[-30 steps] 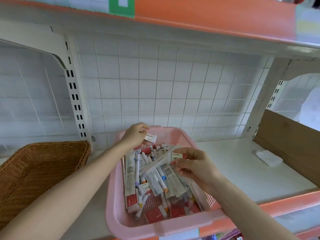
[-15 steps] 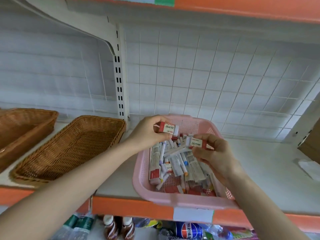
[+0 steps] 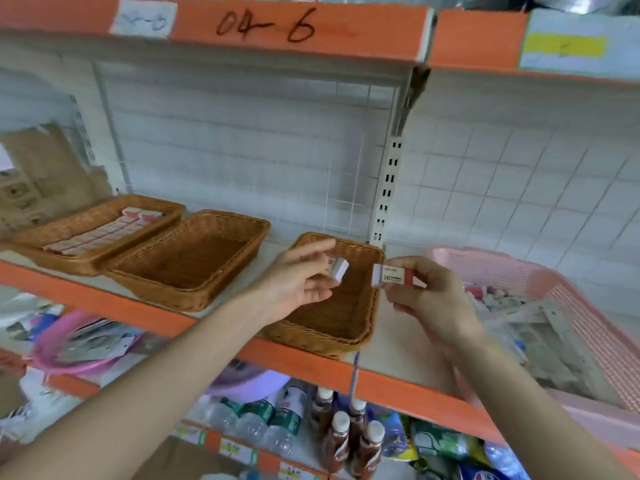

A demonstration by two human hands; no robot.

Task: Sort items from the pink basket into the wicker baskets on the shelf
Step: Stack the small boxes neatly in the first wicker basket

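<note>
Two small erasers are held up over the shelf [image 3: 398, 337], one in each hand. The left eraser [image 3: 339, 270] is pinched between the thumb and fingers of the left hand [image 3: 294, 285]. Only its white end and a bit of its paper sleeve stick out past the fingertips. The right eraser [image 3: 396, 275] is pinched by its red end in the right hand [image 3: 433, 303]. Its white end and the "2B" label are left showing and point toward the other hand. The label is likely kept in sight so the kind can be read and matched.

Both erasers are held over the near wicker basket [image 3: 332, 337], which is set at the front edge of the shelf. The left eraser is above the back part of this basket, and the right eraser is above its right rim. They seem to be held there so they can be dropped straight in.

The pink basket [image 3: 485, 261] is kept at the right end of the shelf, just beside the near wicker basket, so little reaching is needed. It is full of pens and small boxes. Nothing is seen inside the middle wicker basket [image 3: 194, 296]. Rows of red and white packs [image 3: 104, 233] are laid in the far wicker basket [image 3: 69, 265] at the left end. Whether they are the same kind cannot be told.
</note>
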